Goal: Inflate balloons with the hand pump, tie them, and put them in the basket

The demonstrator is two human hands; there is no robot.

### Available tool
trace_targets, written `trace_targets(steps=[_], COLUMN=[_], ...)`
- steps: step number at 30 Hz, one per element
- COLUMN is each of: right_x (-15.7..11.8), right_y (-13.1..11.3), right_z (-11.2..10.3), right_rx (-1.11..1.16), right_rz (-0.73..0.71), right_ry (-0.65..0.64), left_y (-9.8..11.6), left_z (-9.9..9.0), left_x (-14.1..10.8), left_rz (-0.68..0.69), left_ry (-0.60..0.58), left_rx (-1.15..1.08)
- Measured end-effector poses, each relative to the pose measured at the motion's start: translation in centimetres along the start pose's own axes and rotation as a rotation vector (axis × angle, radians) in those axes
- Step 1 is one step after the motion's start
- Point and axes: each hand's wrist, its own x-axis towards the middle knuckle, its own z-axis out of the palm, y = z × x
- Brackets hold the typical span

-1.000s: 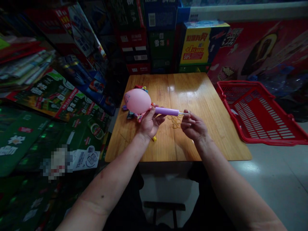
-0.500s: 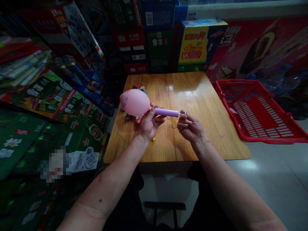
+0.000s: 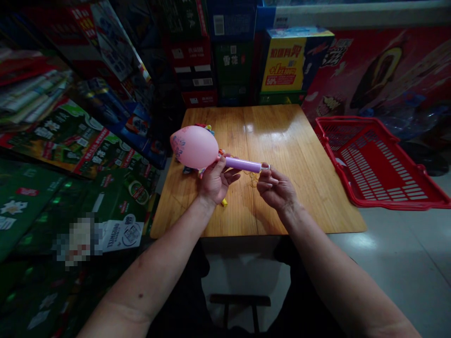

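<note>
A partly inflated pink balloon (image 3: 197,146) with a blue print at its far end sits on the nozzle end of a purple hand pump (image 3: 243,164). My left hand (image 3: 214,182) pinches the balloon's neck where it meets the pump; the nozzle itself is hidden. At the pump's other end, my right hand (image 3: 276,187) has its fingers closed around the white handle (image 3: 265,167). Behind and below the balloon lies a pile of colourful deflated balloons (image 3: 208,128), mostly covered. A small yellow piece (image 3: 224,202) rests on the table near my left wrist.
The wooden table (image 3: 282,206) carries loose yellowish bands (image 3: 252,178) under the pump. A red basket (image 3: 384,159) is at its right edge. Cartons (image 3: 232,65) stand behind; green beer cases (image 3: 116,192) are stacked on the left. A stool (image 3: 240,300) shows below.
The balloon looks slightly larger and has shifted a little up and left. My right hand, with the pump handle, has moved slightly left. Both hands keep their holds.
</note>
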Motion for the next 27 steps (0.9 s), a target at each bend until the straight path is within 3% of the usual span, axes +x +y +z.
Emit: trace_targets(steps=[6, 9, 14, 18, 22, 27], right_x=[-0.3, 0.1, 0.8, 0.6, 0.0, 0.1], right_y=[-3.4, -2.5, 0.5, -0.9, -3.2, -1.3], right_z=[-0.7, -0.9, -0.6, -0.4, -0.4, -0.7], right_rx=[-0.057, -0.017, 0.012, -0.051, -0.057, 0.013], right_rz=[-0.125, -0.101, 0.022, 0.0, -0.069, 0.001], right_ry=[0.026, 0.032, -0.031, -0.036, 0.007, -0.011], left_y=[2.0, 1.4, -0.1, 0.7, 2.0, 0.6], left_z=[-1.5, -1.6, -0.5, -0.8, -1.9, -1.2], left_x=[1.7, 1.8, 0.7, 1.1, 2.1, 1.0], left_rz=[0.096, 0.124, 0.018, -0.006, 0.068, 0.096], left_ry=[0.07, 0.054, 0.026, 0.035, 0.067, 0.027], left_rx=[-0.034, -0.028, 0.009, -0.024, -0.059, -0.058])
